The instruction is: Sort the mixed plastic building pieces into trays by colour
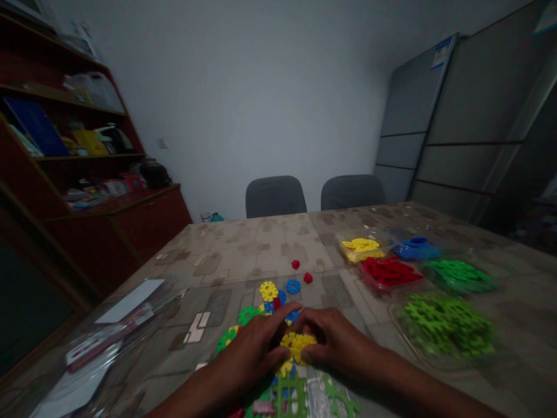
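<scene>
Low in the middle of the head view, yellow notched plastic discs (pixel 296 343) are pinched between my two hands. My left hand (pixel 256 342) grips them from the left with its thumb at their edge, and my right hand (pixel 335 338) has its fingers curled on their right side. Around my left hand lie joined discs: a yellow one (pixel 268 291), a green one (pixel 249 315) and a green-and-yellow group (pixel 227 339). A blue disc (pixel 293 286) is beyond my fingertips. Light green grid-like pieces (pixel 290 397) lie below my hands, partly cut off by the frame.
Two small red pieces (pixel 308 278) lie farther out. Clear trays hold yellow (pixel 361 247), red (pixel 389 271), blue (pixel 416 248), green (pixel 459 274) and light green pieces (pixel 448 325) at right. Plastic-wrapped items (pixel 108 339) lie left. Two grey chairs (pixel 276 195) stand behind the table (pixel 243 241).
</scene>
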Action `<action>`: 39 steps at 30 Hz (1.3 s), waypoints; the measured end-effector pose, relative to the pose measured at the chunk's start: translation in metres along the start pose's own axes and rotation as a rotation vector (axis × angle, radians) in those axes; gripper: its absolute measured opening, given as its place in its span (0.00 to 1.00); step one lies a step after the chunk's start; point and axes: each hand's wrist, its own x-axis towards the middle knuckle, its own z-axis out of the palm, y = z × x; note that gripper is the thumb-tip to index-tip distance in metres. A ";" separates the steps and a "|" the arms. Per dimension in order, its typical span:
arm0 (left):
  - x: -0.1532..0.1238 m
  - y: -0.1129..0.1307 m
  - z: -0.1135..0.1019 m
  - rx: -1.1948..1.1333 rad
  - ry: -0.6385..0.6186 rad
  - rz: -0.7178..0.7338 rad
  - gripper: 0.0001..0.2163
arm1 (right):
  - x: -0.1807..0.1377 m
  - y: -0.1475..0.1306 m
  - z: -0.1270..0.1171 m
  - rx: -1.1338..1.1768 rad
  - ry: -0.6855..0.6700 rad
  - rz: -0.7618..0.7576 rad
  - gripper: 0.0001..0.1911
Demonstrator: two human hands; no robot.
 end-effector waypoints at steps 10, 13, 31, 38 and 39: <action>-0.004 0.008 -0.015 0.052 -0.066 0.088 0.19 | -0.002 -0.010 -0.026 -0.448 0.064 -0.096 0.05; -0.003 0.006 -0.018 0.102 -0.088 0.136 0.15 | -0.003 -0.009 -0.045 -0.579 0.126 -0.076 0.07; -0.001 0.008 -0.019 0.140 -0.102 0.195 0.08 | 0.000 0.013 -0.195 -0.812 0.731 0.126 0.11; 0.000 0.009 -0.027 0.149 -0.120 0.205 0.08 | -0.021 0.023 -0.201 -0.703 0.706 0.129 0.15; 0.001 0.009 -0.029 0.146 -0.119 0.208 0.08 | -0.024 0.020 -0.197 -0.674 0.662 0.113 0.15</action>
